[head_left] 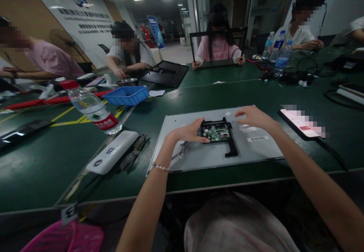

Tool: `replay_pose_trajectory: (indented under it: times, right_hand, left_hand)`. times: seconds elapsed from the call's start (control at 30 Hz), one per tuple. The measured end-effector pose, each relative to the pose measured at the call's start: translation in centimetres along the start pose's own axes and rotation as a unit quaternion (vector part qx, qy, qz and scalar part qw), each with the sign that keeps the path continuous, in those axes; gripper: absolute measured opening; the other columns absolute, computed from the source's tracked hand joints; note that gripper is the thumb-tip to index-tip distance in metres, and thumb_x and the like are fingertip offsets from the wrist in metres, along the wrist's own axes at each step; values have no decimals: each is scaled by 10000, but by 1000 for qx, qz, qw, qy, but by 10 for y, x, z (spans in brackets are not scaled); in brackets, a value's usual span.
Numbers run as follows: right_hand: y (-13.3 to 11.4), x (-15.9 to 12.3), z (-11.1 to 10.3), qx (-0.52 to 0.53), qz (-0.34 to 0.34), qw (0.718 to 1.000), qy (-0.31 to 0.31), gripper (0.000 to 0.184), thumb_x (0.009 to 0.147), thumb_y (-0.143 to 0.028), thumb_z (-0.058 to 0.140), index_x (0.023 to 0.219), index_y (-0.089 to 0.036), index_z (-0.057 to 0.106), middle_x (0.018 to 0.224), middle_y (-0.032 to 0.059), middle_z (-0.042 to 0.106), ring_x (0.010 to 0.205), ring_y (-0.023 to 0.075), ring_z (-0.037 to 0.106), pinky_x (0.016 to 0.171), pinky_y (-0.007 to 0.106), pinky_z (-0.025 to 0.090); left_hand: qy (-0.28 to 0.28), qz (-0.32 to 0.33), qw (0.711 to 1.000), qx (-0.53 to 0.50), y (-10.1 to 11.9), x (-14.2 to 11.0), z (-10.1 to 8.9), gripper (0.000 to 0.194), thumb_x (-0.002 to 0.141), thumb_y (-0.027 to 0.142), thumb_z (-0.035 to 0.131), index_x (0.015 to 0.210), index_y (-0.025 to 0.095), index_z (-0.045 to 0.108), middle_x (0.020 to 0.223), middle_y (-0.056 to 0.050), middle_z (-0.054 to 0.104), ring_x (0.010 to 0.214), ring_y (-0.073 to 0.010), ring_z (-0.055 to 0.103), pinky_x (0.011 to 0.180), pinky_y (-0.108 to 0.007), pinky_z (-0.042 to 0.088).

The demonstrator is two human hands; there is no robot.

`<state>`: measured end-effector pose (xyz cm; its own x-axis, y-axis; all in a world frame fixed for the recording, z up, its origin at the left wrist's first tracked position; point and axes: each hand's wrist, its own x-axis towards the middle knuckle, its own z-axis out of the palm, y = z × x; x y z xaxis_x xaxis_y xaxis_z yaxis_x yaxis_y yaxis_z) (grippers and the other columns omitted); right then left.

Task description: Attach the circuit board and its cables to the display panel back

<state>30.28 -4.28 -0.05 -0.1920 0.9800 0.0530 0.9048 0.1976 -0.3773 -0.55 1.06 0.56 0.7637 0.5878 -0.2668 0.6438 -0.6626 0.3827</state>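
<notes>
A grey display panel (pixel 193 161) lies flat on the green table before me. On it rests a black plastic bracket (pixel 231 145) with a green circuit board (pixel 217 132) inside. My left hand (pixel 189 131) grips the bracket's left side, thumb on the near edge and fingers at the far edge. Thin cables (pixel 180 151) run out under that hand. To the right of the bracket, my right hand (pixel 253 116) hovers over the panel, its curved fingers apart from the thumb and nothing between them. A white barcode label (pixel 258 139) shows on the panel below it.
Left of the panel are glasses (pixel 133 153), a white power bank (pixel 113 152), a water bottle (pixel 92 109) and a blue tray (pixel 126 95). A phone (pixel 301 123) with a cable lies at right. Across the table, a person holds a black frame (pixel 218 65); others sit nearby.
</notes>
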Motion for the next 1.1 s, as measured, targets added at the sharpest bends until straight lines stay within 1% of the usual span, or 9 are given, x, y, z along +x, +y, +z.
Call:
replay_pose_trajectory:
  times: [0.13, 0.27, 0.4, 0.5, 0.6, 0.77, 0.9, 1.0, 1.1]
  right_hand:
    - [-12, 19, 2, -79, -8, 997, 10, 317, 818, -320, 595, 1074, -165, 699, 1133, 125, 672, 1035, 268, 612, 877, 337, 456]
    - [-17, 34, 12, -122, 9, 992, 8, 293, 837, -326, 583, 1055, -175, 706, 1089, 123, 692, 1005, 263, 623, 828, 323, 465]
    - [-22, 41, 20, -166, 24, 985, 28, 248, 873, -274, 533, 999, -175, 722, 1036, 122, 706, 967, 248, 635, 788, 306, 466]
    - [-25, 41, 21, -191, 34, 980, 32, 266, 901, -237, 481, 954, -159, 730, 997, 141, 710, 935, 247, 644, 774, 312, 464]
    - [-26, 37, 17, -182, 26, 982, 33, 267, 909, -246, 479, 940, -156, 728, 992, 150, 705, 913, 255, 647, 760, 321, 460]
    - [-24, 26, 5, -183, 27, 981, 64, 285, 922, -262, 451, 941, -179, 723, 986, 125, 698, 901, 241, 635, 764, 321, 455]
    - [-21, 18, 4, -174, 17, 984, 33, 245, 883, -232, 496, 917, -169, 730, 985, 139, 697, 920, 261, 637, 772, 340, 461]
    - [-16, 12, 6, -120, 16, 993, 13, 238, 864, -261, 527, 961, -177, 728, 995, 130, 705, 946, 266, 641, 792, 342, 469]
    - [-8, 3, 5, -58, 11, 998, 1, 257, 845, -273, 545, 1013, -181, 716, 1061, 111, 701, 994, 256, 633, 827, 327, 471]
  left_hand:
    - [2, 3, 1000, -3, 0, 0, 0, 1166, 686, 750, 547, 1482, 60, 47, 1561, -203, 78, 1430, -335, 149, 1163, -386, 173]
    - [4, 5, 1000, -5, -3, 1, 2, 1162, 686, 749, 549, 1490, 96, 23, 1565, -188, 74, 1430, -346, 145, 1157, -406, 181]
    - [4, 6, 1000, -3, -3, 1, 3, 1151, 694, 743, 547, 1491, 107, 12, 1567, -182, 74, 1430, -342, 145, 1153, -394, 183]
    - [7, 11, 1000, 1, -3, 1, 3, 1146, 697, 743, 541, 1488, 100, 18, 1562, -194, 85, 1429, -344, 144, 1151, -392, 183]
    - [6, 10, 1000, -1, -2, 0, 3, 1154, 693, 747, 541, 1484, 88, 20, 1560, -203, 82, 1428, -348, 145, 1152, -396, 184]
    - [5, 6, 1000, -9, -3, 1, 3, 1161, 688, 742, 552, 1481, 77, 27, 1562, -206, 64, 1432, -341, 132, 1162, -388, 170]
    - [2, 6, 1000, -9, -4, 1, 2, 1170, 685, 749, 555, 1482, 73, 27, 1562, -204, 61, 1430, -336, 147, 1164, -392, 172]
    - [1, 3, 1000, -6, -5, 1, 2, 1172, 686, 752, 553, 1484, 85, 12, 1565, -195, 56, 1433, -328, 143, 1164, -387, 172]
    - [3, 5, 1000, -8, -5, 1, 2, 1163, 687, 762, 542, 1489, 112, 7, 1567, -186, 60, 1432, -333, 141, 1158, -394, 180]
